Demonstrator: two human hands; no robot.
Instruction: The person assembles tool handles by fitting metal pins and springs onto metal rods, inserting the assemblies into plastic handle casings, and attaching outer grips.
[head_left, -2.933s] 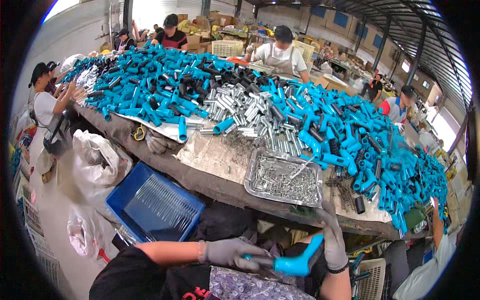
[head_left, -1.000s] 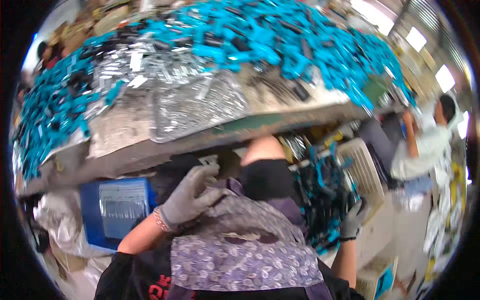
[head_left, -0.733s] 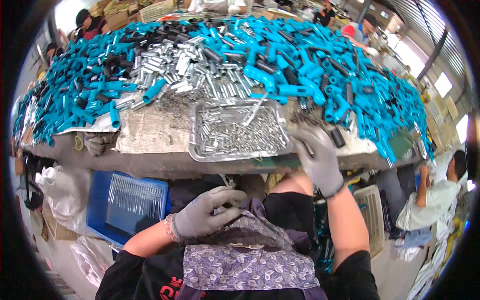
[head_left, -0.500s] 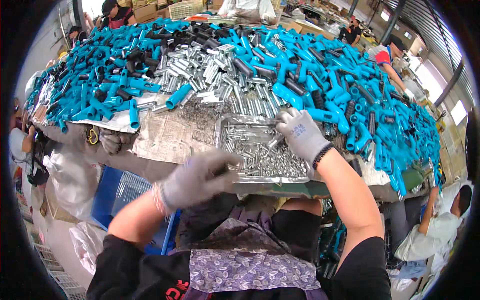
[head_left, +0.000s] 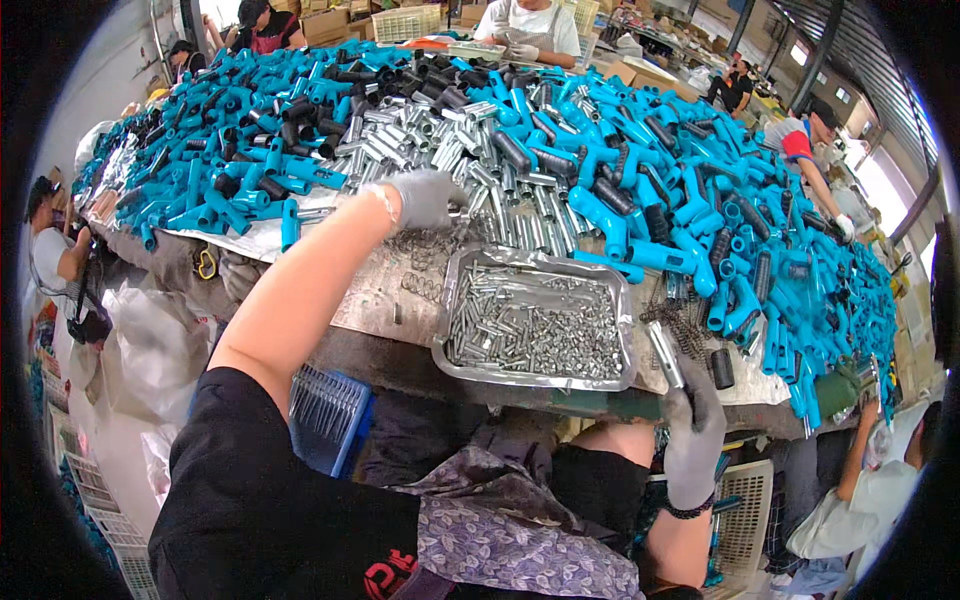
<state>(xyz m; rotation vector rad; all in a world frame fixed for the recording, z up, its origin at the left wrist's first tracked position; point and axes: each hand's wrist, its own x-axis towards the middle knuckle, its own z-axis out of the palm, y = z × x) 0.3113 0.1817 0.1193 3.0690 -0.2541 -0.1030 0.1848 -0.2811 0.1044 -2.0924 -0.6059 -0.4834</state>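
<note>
My left hand (head_left: 425,198), in a grey work glove, reaches over the near edge of the heap of silver metal tubes (head_left: 490,205), above loose wire springs (head_left: 415,245). Its fingers curl down, and what they hold, if anything, is hidden. In the gloved fingers of my right hand (head_left: 692,440) stands a silver metal tube (head_left: 665,354), tilted, just past the table's near edge. Between the hands lies a shallow metal tray (head_left: 447,352), with thin pins on its left and small short metal pieces on its right.
Blue pipe-like plastic parts (head_left: 690,200) and black sleeves (head_left: 512,152) are heaped across the table. Dark springs (head_left: 683,310) and a black sleeve (head_left: 721,368) lie near my right hand. A blue crate (head_left: 335,415) and a cream basket (head_left: 745,520) stand below. Several people work around the table.
My left hand has moved up and away from me, from before the tray to the tubes and springs. My right hand has left the tray, drawn down and right, and now shows a metal tube.
</note>
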